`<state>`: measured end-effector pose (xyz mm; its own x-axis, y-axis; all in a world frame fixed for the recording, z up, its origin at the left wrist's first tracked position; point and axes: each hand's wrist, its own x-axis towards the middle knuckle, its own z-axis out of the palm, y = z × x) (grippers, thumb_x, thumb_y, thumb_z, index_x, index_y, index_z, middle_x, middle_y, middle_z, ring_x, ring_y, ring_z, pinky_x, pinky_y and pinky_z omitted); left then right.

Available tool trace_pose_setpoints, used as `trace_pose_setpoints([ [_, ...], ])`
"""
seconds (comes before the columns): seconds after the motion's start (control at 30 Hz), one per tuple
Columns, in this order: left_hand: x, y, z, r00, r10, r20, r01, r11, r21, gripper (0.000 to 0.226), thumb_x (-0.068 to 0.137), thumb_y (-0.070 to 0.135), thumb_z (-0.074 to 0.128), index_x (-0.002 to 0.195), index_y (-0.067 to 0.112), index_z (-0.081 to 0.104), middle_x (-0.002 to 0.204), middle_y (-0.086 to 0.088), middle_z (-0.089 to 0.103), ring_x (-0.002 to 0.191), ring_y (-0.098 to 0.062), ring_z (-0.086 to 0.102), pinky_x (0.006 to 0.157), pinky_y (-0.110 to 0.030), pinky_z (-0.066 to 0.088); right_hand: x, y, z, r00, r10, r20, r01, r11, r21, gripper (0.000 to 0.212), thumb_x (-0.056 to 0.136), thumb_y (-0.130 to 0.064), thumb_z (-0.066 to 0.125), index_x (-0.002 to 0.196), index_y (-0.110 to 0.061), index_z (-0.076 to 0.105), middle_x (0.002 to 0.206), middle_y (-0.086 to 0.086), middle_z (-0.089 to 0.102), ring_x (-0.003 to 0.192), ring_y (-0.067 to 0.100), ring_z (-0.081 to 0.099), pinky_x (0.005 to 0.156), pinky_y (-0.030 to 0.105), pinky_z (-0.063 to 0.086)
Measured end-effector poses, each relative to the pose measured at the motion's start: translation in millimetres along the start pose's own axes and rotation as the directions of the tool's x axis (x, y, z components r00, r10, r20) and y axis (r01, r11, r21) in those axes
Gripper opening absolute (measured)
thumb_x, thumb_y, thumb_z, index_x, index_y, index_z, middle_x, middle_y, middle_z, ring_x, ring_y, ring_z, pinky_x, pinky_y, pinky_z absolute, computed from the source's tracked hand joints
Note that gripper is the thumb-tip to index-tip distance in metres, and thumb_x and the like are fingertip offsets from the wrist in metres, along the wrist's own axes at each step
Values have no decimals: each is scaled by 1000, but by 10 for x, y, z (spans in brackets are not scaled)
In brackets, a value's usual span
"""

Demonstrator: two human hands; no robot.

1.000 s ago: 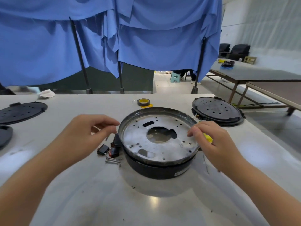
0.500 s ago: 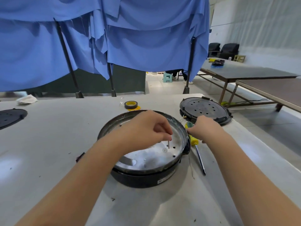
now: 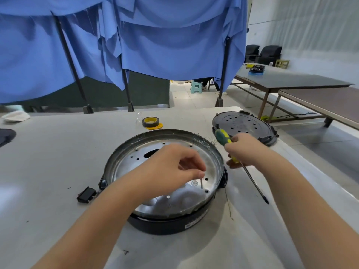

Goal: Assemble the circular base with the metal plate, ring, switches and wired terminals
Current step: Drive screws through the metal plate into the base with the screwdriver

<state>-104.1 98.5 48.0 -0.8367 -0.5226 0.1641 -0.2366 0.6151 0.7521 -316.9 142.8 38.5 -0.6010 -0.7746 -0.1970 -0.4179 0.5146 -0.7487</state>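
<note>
Left hand (image 3: 171,167) pinching a screw (image 3: 201,183) upright over the metal plate (image 3: 136,158), right hand (image 3: 246,150) gripping a screwdriver (image 3: 250,176)

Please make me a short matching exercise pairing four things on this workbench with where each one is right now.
Things:
1. screw
2. screwdriver
3. tape roll
4. black switch

Places:
A. lying on the table left of the base
B. pinched upright over the metal plate
C. gripped in the right hand
D. on the table beyond the base

Pairs: 1-B (left hand), 2-C, 3-D, 4-A
</note>
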Motion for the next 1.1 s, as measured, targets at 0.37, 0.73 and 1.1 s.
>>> trace_pose_setpoints([
  [0.37, -31, 4, -166, 994, -72, -86, 51, 974, -220, 10, 79, 10, 77, 86, 13, 71, 77, -7, 75, 76, -24, 72, 73, -39, 59, -565, -374, -70, 910, -334, 245, 305, 940, 150, 14, 81, -18, 71, 85, -6, 64, 55, -1, 47, 47, 10, 44, 48, 23, 41],
  [0.73, -55, 70, -174, 988, -74, -133, 57, 990, -127, 31, 72, 11, 80, 67, 18, 51, 78, -16, 72, 77, -37, 69, 76, -53, 56, -657, -399, -17, 849, -342, 403, 351, 935, 55, 21, 81, -34, 72, 81, -13, 71, 59, -10, 68, 39, 3, 40, 40, 16, 38],
  [1.1, -85, 164, -101, 961, 166, -222, -113, 966, 235, 35, 72, 18, 80, 67, 25, 45, 66, 3, 61, 66, -20, 61, 66, -45, 51, -577, -345, -78, 773, -251, 583, 216, 968, 129, 58, 58, -49, 78, 92, -6, 61, 91, 9, 75, 43, 6, 37, 41, 16, 36],
])
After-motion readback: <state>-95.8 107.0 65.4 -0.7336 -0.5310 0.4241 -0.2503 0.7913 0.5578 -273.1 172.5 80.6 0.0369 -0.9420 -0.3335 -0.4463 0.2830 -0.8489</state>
